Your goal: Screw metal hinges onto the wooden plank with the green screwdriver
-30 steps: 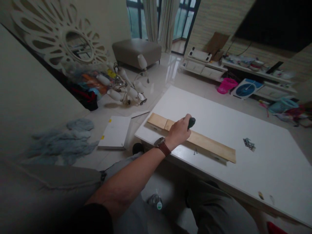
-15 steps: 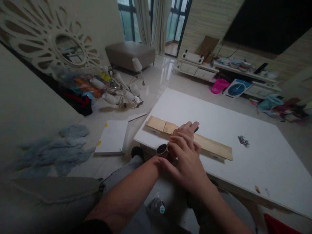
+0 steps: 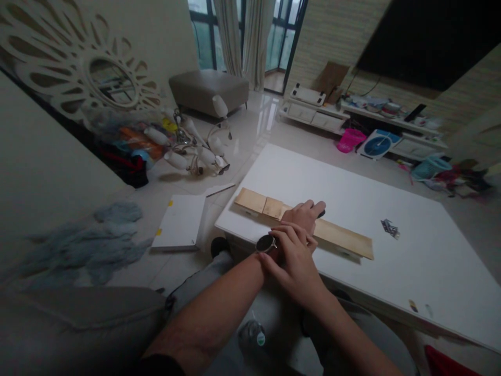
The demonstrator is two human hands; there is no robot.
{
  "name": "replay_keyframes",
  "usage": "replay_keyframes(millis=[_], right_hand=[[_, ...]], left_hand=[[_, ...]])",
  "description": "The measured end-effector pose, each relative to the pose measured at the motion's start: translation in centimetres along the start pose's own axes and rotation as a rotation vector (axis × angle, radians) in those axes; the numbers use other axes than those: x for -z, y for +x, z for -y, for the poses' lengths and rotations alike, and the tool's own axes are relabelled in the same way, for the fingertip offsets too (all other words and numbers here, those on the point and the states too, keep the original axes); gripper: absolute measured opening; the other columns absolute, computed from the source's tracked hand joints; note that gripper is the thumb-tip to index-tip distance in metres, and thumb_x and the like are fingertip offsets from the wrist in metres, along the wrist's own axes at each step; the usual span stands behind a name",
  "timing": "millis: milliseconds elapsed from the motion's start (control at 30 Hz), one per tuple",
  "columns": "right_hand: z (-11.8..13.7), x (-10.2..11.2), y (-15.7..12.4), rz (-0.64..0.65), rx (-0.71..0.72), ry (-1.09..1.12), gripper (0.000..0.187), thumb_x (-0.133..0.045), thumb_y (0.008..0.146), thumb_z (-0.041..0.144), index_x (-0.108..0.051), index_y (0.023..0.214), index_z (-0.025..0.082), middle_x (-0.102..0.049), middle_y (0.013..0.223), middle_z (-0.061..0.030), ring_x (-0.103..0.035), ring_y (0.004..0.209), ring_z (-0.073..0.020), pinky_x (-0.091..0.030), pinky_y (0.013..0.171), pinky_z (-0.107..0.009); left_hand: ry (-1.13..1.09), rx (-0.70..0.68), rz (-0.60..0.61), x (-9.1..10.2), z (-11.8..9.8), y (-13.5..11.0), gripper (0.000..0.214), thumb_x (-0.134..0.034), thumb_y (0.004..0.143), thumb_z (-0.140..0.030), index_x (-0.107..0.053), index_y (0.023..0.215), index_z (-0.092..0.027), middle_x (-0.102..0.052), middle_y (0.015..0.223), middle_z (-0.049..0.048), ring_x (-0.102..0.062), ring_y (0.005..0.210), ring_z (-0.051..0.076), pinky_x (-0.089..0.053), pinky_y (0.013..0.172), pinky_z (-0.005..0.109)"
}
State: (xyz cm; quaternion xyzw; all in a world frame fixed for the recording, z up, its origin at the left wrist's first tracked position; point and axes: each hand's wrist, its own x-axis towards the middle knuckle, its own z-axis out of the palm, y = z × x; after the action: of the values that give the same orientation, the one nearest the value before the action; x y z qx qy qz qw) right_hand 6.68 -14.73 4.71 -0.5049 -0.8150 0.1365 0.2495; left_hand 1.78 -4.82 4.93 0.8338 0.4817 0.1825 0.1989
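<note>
My left hand (image 3: 303, 216), over the long wooden board (image 3: 344, 238) on the white table, is closed around a small dark object (image 3: 321, 213); most of that object is hidden by the fingers. On my left wrist is a round wristwatch (image 3: 265, 243) with a dark face and metal rim. My right hand (image 3: 295, 261) lies across the back of my left hand and wrist. Its thumb and forefinger sit on either side of the watch, touching it or the skin close by. Small metal pieces (image 3: 390, 228) lie on the table farther right.
The white table (image 3: 391, 282) stretches away in front of my knees. A clear bottle (image 3: 252, 333) stands on the floor between my legs. Left of the table are a white panel (image 3: 180, 222), a chandelier (image 3: 195, 146) and a grey-blue cloth (image 3: 97, 240). A red item (image 3: 446, 360) is at lower right.
Both hands have shifted slightly to the right and down together. The thumb and fingers of my right hand are still around the watch. The board and metal pieces stay in place.
</note>
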Motion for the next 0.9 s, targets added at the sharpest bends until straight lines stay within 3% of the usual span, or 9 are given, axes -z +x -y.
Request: replay_keyframes(millis=[400,900], right_hand=[[-0.02,-0.11,-0.17,-0.032,-0.006,0.027,0.028,-0.068,0.097,0.037,-0.062,0.122,0.024,-0.072,0.130,-0.0113,-0.056,0.131,-0.0347,-0.038,0.107,-0.055],[-0.31,-0.14,-0.52,-0.029,0.007,0.009,0.035,-0.070,0.096,0.041,-0.063,0.127,0.025,-0.072,0.133,-0.0109,-0.056,0.132,-0.0350,-0.039,0.109,-0.057]], left_hand=[[0.005,-0.039,0.004,-0.47,0.06,0.22,0.030,-0.048,0.102,-0.010,-0.056,0.125,-0.029,-0.064,0.121,0.0032,-0.063,0.103,0.018,-0.044,0.064,0.025],[-0.018,-0.053,-0.015,-0.71,-0.01,-0.05,0.028,-0.048,0.102,-0.011,-0.060,0.122,-0.028,-0.064,0.116,0.0048,-0.061,0.096,0.018,-0.039,0.060,0.027]])
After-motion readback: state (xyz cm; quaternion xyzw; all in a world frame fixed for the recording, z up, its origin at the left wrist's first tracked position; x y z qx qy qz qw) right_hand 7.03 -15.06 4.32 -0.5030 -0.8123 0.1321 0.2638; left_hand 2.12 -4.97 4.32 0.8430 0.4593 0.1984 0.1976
